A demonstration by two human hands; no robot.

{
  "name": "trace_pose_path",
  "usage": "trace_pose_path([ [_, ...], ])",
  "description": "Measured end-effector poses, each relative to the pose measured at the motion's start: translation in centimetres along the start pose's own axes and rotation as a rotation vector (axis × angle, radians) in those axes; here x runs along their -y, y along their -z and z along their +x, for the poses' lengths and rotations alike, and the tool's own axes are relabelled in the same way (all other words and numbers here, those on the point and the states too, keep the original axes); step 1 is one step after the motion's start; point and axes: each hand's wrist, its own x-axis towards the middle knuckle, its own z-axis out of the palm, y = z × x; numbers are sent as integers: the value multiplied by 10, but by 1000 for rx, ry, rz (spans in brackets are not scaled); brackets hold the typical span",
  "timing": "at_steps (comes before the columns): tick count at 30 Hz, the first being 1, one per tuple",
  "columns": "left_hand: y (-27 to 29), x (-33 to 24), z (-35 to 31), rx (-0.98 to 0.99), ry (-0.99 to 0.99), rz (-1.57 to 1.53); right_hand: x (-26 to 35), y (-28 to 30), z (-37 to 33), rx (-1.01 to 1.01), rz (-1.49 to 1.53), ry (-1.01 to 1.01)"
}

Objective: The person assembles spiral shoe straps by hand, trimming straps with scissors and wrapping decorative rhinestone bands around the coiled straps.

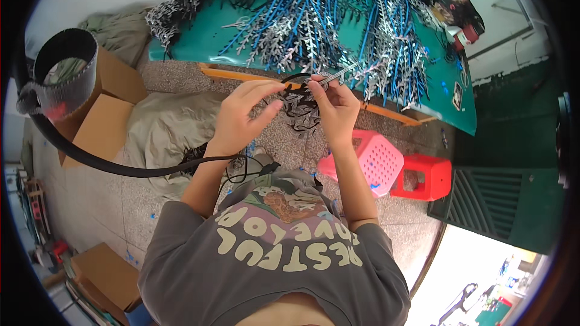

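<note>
My right hand point(337, 111) is closed in a pinch on a silver leafy sprig point(343, 73), which sticks out to the right past the fingers. My left hand point(238, 117) is beside it with thumb and fingers apart; its fingertips come close to a black strand that curves between the hands. Below the fingertips hangs a dark leafy strand point(302, 111); where it is attached is hidden. Just beyond my hands, silver leafy branches with blue stems point(302, 30) lie heaped on a green-covered table point(211, 39).
Scissors point(235, 24) lie on the table. Pink point(377, 166) and red point(432, 178) plastic stools stand at the right. A thick black hose point(121, 169) curves across the left, near a cardboard box point(99, 129) and a beige cloth point(160, 123) on the floor.
</note>
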Motion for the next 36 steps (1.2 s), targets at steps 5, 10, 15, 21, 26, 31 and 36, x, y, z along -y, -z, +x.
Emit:
trace_pose_path([
  [5,26,32,5,-126,70,-295,-5,-39,12,36,-62,-54],
  [10,71,84,38,458,39,-219,-14,-75,34,129,70,-164],
  [15,93,113,44,571,-130,-299,-15,-100,45,180,186,-311],
  [21,107,125,37,503,-116,-414,-3,-113,43,152,41,15],
  [26,115,123,38,434,-199,-429,6,-114,44,262,-50,344],
  [31,119,115,39,409,-284,-373,9,-119,58,307,-107,303],
  [36,121,104,40,386,-348,-315,7,-119,69,392,-127,174],
])
